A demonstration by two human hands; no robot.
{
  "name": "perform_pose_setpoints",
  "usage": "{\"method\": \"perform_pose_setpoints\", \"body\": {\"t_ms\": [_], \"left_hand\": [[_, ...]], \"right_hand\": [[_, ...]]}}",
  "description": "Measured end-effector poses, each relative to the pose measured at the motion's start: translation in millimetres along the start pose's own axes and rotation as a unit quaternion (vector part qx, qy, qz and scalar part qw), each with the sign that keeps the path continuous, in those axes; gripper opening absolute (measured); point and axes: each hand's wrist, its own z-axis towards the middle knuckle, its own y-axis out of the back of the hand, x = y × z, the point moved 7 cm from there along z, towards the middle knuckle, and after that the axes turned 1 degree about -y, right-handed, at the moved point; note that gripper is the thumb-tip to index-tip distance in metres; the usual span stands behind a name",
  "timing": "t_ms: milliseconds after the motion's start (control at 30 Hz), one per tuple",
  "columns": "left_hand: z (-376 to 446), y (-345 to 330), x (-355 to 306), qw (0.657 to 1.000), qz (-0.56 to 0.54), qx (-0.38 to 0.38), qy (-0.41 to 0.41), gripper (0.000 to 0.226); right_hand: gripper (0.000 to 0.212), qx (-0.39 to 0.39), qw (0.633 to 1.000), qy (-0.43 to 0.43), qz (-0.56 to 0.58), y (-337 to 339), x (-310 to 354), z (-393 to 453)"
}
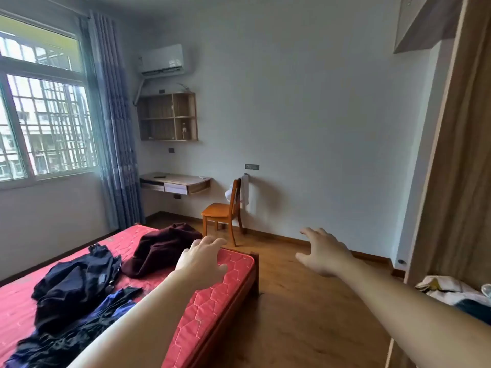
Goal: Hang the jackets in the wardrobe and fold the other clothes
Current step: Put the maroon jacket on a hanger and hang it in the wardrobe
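While both arms reach forward, neither holds anything: left hand (203, 257) and right hand (322, 252) hover with fingers spread, likely readying to gather a garment. Crumpled maroon jacket (159, 249) lies on the red quilted mattress (225, 285), just beyond the left fingertips, not touching. Dark navy jacket (77, 285) and blue cloth (117, 306) lie nearer, leftward. Wooden wardrobe frame (451, 160) stands right.

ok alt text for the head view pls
Two bare arms reach forward, left hand and right hand open and empty, above a red quilted mattress strewn with a maroon garment and dark navy jackets; a wooden wardrobe stands right.
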Motion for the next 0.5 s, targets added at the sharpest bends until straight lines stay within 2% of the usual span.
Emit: {"method": "perform_pose_setpoints", "body": {"t_ms": [100,333,500], "left_hand": [[7.3,-13.8,-8.5,1.000,-0.023,-0.003,0.016,0.063],[21.2,-65.1,-22.1,0.999,-0.004,0.049,0.021,0.062],[71.0,-83.2,-22.9,0.998,0.005,0.057,0.014,0.060]], "right_hand": [[0.065,-0.013,1.000,-0.010,0.017,-8.5,-13.0,7.6],[0.064,0.030,0.995,-0.044,0.080,-67.5,-51.7,25.2],[0.063,0.026,0.993,-0.059,0.099,-79.9,-72.5,67.0]]}}
